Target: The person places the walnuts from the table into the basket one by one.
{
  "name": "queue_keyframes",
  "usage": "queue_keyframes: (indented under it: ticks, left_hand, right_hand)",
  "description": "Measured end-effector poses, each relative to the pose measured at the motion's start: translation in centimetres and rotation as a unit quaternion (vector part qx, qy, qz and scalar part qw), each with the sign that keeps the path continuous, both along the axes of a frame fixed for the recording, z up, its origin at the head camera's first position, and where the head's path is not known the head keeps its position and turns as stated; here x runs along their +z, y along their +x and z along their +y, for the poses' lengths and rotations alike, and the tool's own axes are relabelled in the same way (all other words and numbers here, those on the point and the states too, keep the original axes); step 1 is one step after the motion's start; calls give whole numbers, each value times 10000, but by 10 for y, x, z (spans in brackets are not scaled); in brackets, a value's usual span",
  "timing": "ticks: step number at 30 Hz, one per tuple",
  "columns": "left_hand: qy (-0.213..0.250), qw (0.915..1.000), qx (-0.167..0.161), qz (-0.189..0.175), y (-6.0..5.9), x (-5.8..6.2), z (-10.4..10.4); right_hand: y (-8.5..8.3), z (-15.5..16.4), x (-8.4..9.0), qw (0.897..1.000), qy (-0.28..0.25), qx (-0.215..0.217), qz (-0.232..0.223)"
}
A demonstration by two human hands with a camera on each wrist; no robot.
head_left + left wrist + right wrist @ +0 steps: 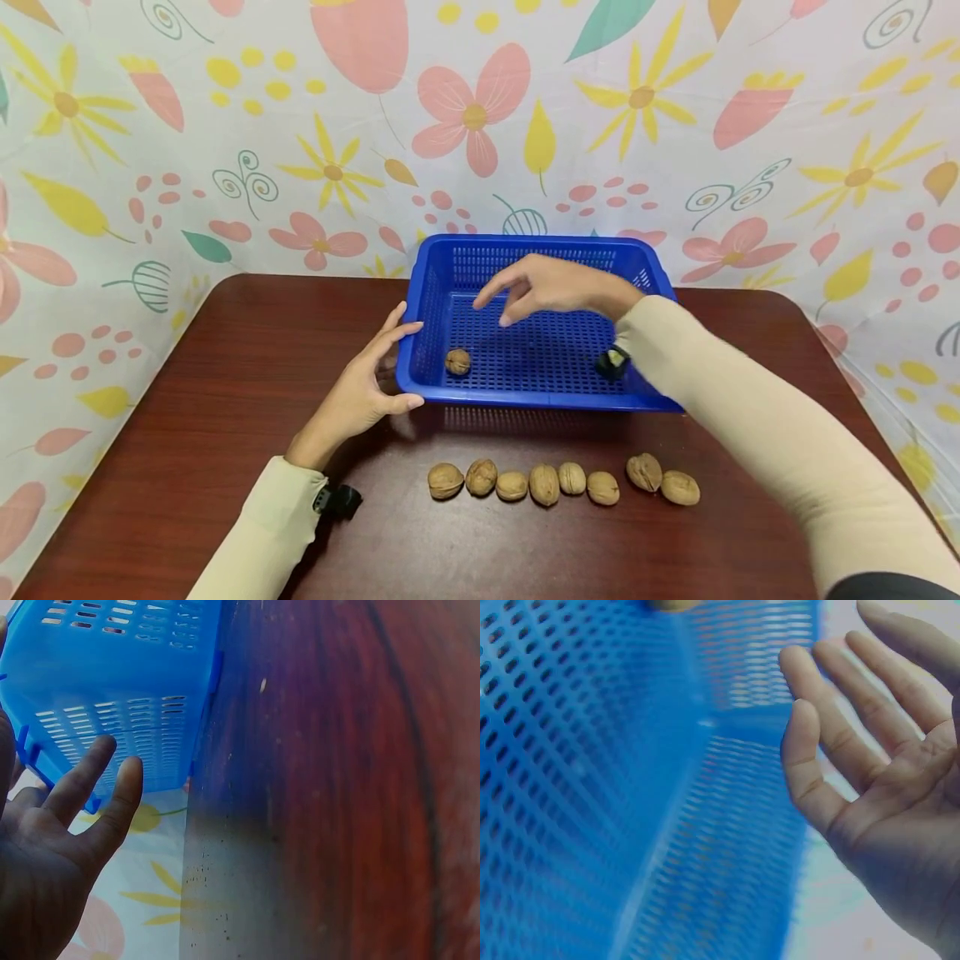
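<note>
Left hand (357,398) is spread on the basket (525,400); right hand (551,285) is loose, empty. Nuts (543,485) near left look light, hard: pinch sides.

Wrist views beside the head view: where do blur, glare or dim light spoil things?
Head view: walnuts look fairly crisp, with a soft pale sheen on the table in front of them; left wrist: the left hand is dim, the tabletop blurry with bluish and pale reflections; right wrist: the basket is smeared, the right hand clearer, the background washed out.
</note>
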State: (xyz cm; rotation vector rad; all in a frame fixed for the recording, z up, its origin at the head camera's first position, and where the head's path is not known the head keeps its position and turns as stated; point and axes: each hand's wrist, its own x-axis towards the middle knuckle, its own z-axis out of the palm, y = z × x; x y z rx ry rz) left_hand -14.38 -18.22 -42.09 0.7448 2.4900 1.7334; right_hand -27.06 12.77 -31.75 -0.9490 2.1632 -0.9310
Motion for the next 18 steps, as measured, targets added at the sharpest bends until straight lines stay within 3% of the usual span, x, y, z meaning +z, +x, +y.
queue_keyframes:
  ticks: [4, 8, 14, 18]
  left_hand:
    - [-25, 10000, 22, 20, 0, 0, 0]
    - [-49, 10000, -5, 79, 0, 0, 1]
    - [23, 10000, -25, 65, -1, 1, 2]
    - [73, 10000, -7, 24, -1, 1, 1]
  right_hand:
    - [23, 37, 24, 9983, 16, -458, 368]
    - [55, 79, 36, 9913, 120, -998, 854]
    - [110, 134, 38, 9654, 439, -2097, 1487]
    - [142, 158, 27, 9562, -21, -2477, 1558]
